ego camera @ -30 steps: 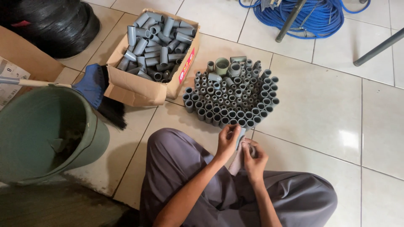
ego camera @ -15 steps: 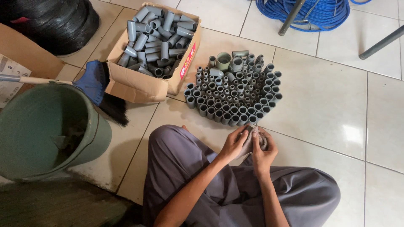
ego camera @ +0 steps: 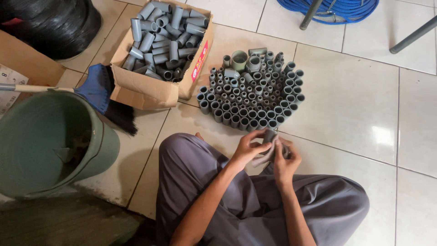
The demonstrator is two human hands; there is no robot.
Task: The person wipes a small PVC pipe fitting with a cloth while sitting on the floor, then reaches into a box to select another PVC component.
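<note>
A short grey pipe fitting [ego camera: 269, 135] is sitting between a seated person's two hands, just on the near side of the cluster of upright grey fittings [ego camera: 251, 94] standing on the tiled floor [ego camera: 346, 105]. The left hand [ego camera: 248, 148] is curling its fingers around the fitting from one side, while the right hand [ego camera: 284, 157] is closing on it from the other, pressing a pale grey cloth [ego camera: 264, 158] against it; both hands are grasping, not loose. The hands are hovering over the person's grey-trousered knees [ego camera: 214, 182], which are folded cross-legged directly below the cluster.

Beyond the cluster's far-left edge, an open cardboard box [ego camera: 150, 89] is lying heaped with more grey fittings [ego camera: 164, 36] piled on their sides. Left of the cluster, past the box, a blue-headed brush with black bristles [ego camera: 107, 93] is resting with its handle reaching over a green plastic bucket [ego camera: 50, 146]. Further left and beyond the box, a black coil [ego camera: 54, 25] is sitting next to another piece of cardboard [ego camera: 27, 59]. Behind the cluster, to the far right, a coil of blue cable [ego camera: 337, 9] is lying around a dark metal leg [ego camera: 314, 13], with a second leg [ego camera: 412, 34] slanting nearby.
</note>
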